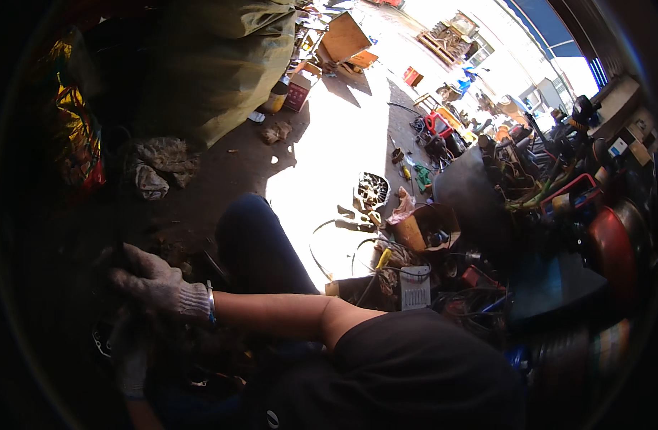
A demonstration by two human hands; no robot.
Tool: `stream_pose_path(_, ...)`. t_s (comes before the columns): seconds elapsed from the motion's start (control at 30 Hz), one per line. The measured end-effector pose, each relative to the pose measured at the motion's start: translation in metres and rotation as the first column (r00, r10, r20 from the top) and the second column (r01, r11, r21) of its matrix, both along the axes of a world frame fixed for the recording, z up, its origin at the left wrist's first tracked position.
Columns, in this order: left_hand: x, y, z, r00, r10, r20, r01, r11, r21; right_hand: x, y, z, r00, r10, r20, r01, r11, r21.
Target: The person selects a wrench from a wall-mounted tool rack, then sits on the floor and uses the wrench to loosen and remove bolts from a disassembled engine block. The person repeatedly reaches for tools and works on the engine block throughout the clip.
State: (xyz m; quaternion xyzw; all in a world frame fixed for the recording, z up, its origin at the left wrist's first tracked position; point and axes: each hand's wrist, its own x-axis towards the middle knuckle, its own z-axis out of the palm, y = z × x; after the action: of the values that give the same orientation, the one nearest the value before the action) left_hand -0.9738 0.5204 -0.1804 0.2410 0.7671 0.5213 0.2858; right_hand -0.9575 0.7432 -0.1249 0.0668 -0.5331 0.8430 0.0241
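Grey-white knit, smudged dark, covers the right hand (153, 279) in the lower left of the frame, with a band (211, 301) around the wrist just below the cuff. Lower down, close to the frame's left rim, the gloved left hand (133, 365) sits in deep shadow. Between and beside the two gloves lies a dark workpiece (99, 345), also in the lower left; only a thin, pale, curved edge of it stands out, so its full shape cannot be made out. The right fingers look curled, pointing to the left, but whether they pinch anything I cannot tell. The left fingers are lost in the dark, and their state cannot be told either.

That pale edge suggests metal, so I judge the piece stiff rather than yielding, and likely weighty for its size. Any oil on it would make it slippery, and the knit might slide or snag on a sharp rim. A hold from two opposite sides, palms around the thicker body and away from the thin edge, seems the safer one.

Near the centre of the frame, a bent knee (254, 236) in dark cloth rises beside the sunlit floor (329, 143). Crumpled rags (164, 161) lie at the upper left, below a greenish tarp (236, 79). Right of centre are a ribbed metal housing (373, 190), a yellow-handled tool (383, 259) and a slotted grey plate (416, 288).
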Motion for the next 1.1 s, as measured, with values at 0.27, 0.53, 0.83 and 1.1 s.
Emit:
stream_pose_path(0.27, 0.004, -0.035, -0.035, 0.963, 0.259, -0.074, -0.255, 0.965, 0.062, 0.012, 0.046, 0.082, 0.994, -0.038, 0.107, -0.077, 0.458, 0.886)
stream_pose_path(0.53, -0.009, -0.052, -0.018, 0.980, 0.198, 0.036, -0.200, 0.978, 0.064, 0.014, 0.045, 0.075, 0.983, -0.142, -0.117, 0.145, 0.204, 0.968)
stream_pose_path(0.83, 0.013, -0.065, 0.019, 0.963, 0.265, 0.051, -0.263, 0.964, -0.047, -0.005, 0.051, 0.040, 0.866, -0.094, -0.492, 0.494, -0.002, 0.870)
stream_pose_path(1.1, 0.009, -0.070, 0.013, 0.948, 0.053, -0.314, -0.148, 0.947, -0.287, -0.010, 0.055, -0.037, 0.973, 0.194, 0.129, -0.058, -0.332, 0.942)
